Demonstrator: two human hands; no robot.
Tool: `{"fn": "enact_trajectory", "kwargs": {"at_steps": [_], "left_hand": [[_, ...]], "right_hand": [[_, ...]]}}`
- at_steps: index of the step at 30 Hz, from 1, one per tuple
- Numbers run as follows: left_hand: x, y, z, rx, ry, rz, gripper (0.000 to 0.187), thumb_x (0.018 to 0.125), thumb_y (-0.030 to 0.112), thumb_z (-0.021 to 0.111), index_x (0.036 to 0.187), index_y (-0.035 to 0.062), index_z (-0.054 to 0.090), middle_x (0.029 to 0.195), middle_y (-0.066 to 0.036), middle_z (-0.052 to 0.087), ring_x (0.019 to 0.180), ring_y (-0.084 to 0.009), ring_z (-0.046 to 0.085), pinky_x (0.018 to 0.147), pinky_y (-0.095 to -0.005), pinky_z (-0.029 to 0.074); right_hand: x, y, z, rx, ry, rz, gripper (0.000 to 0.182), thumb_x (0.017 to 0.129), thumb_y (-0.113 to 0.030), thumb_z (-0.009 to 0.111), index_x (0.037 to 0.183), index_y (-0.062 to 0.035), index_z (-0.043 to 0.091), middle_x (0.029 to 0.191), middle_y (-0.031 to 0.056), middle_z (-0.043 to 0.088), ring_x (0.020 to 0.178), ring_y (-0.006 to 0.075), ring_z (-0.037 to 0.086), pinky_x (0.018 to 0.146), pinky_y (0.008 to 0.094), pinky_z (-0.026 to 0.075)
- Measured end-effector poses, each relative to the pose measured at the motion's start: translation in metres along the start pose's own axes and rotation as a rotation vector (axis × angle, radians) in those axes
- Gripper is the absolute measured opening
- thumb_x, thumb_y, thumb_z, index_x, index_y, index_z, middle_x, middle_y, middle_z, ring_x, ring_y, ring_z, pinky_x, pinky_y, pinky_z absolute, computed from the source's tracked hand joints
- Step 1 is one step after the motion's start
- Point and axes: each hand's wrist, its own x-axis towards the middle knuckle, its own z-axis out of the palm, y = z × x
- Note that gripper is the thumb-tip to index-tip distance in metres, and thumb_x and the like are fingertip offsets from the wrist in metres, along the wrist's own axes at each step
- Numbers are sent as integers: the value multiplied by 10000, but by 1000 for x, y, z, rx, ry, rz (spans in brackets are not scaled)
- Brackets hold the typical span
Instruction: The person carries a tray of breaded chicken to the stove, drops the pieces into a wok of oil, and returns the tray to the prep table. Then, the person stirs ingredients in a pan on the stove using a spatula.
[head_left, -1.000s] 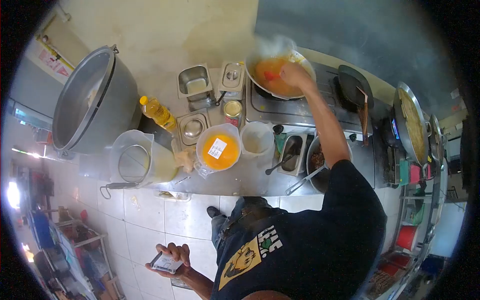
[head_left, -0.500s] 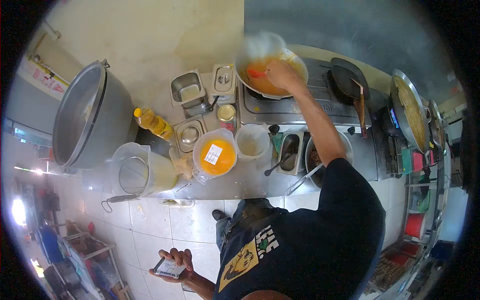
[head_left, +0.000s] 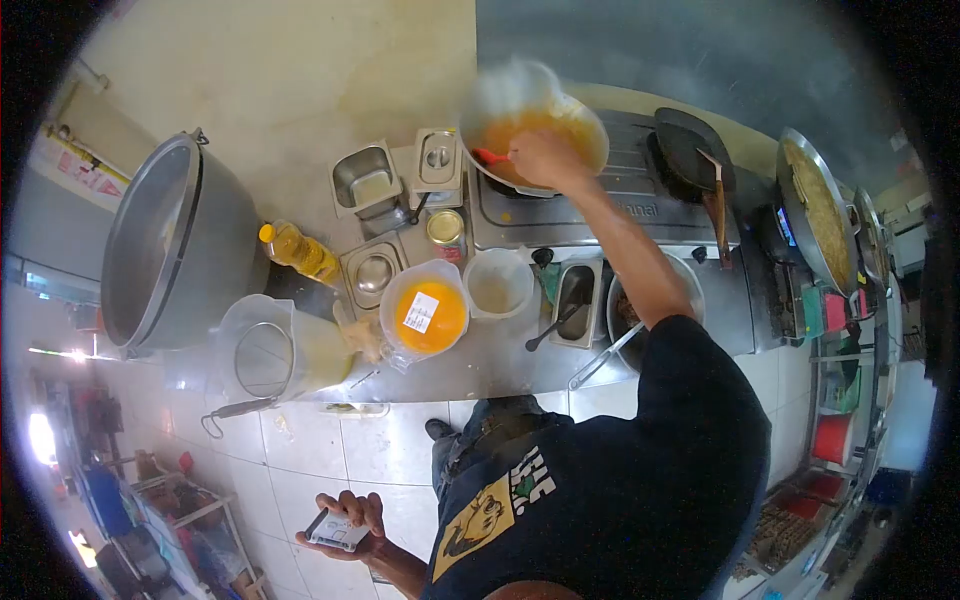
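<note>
My right hand (head_left: 548, 158) is closed on a red utensil (head_left: 488, 156), over a pan (head_left: 604, 140) of orange sauce on the stove (head_left: 640, 213). The utensil's lower end touches the sauce near the pan's left side. Steam blurs the pan's back left edge. Low at the left, away from the counter, my left hand (head_left: 358, 515) is wrapped round a phone (head_left: 336, 530). Left of the stove are a jar (head_left: 446, 228), a bowl of orange liquid with a label (head_left: 440, 318) and a whitish tub (head_left: 500, 284).
A big metal pot (head_left: 225, 235), an oil bottle (head_left: 305, 252) and a pitcher with a strainer (head_left: 315, 355) line the counter's left. A metal bin with a dark spoon (head_left: 577, 305) is near the front edge. Further right are a dark pan (head_left: 690, 140) and a noodle-filled wok (head_left: 820, 215).
My right hand and the red utensil have shifted slightly left and down in the pan. My left hand still holds the phone. The whole view has shifted a little.
</note>
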Motion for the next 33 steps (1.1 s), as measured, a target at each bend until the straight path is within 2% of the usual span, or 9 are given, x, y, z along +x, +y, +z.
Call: {"fn": "enact_trajectory", "kwargs": {"at_steps": [6,7,11,14,16,20,22,28,33], "left_hand": [[-3,2,2,3,77,31,660,860,650,323,944,13,473,607,-84,415,340,-174,318,427,-329,335],[-5,5,-8,36,54,41,729,838,704,287,963,17,494,579,-90,421,339,-199,442,394,-306,304],[-5,0,-7,31,143,67,727,839,707,282,916,16,493,569,-88,424,322,-200,432,385,-305,303],[-3,-3,-5,-34,130,49,717,843,703,280,890,18,488,570,-88,428,327,-202,442,387,-303,303],[-5,-2,-6,-37,158,64,714,844,700,282,889,16,485,571,-89,429,333,-206,452,389,-304,305],[-9,1,-13,-26,152,89,710,846,694,287,892,13,482,577,-92,435,347,-217,477,386,-308,308],[-10,1,-14,-27,160,101,708,848,692,289,895,13,483,580,-93,438,348,-219,479,387,-309,307],[-9,3,-14,-32,133,96,705,850,688,291,914,14,489,583,-92,437,347,-222,474,402,-309,309],[-9,2,-16,-21,103,97,725,846,700,271,923,15,495,577,-87,424,337,-214,452,387,-308,307]], "right_hand": [[5,30,-24,-138,157,186,220,825,-176,513,877,-17,656,918,208,637,891,365,615,745,457,485],[-1,25,-39,-162,176,232,226,825,-179,517,882,-8,654,918,210,637,900,368,615,750,460,486],[21,60,-4,-271,71,229,227,824,-182,519,886,-9,652,925,213,636,909,377,610,771,468,476],[33,67,27,-186,53,181,207,812,-167,520,877,-32,664,910,203,639,884,368,615,777,465,470],[37,66,38,-202,-56,-13,190,794,-158,527,847,-54,676,889,197,639,850,366,615,762,457,473],[41,67,38,-85,-30,-136,172,776,-153,535,799,-60,678,834,185,642,772,345,614,702,431,468],[43,67,37,107,-58,-181,177,775,-147,531,783,-32,666,714,170,628,645,272,599,611,385,447],[24,25,-1,221,-130,-100,174,775,-132,532,677,-10,608,517,106,518,479,154,505,499,352,391],[26,27,8,68,-108,-187,188,784,-166,541,712,-19,634,630,154,594,582,276,574,562,406,423]]}}
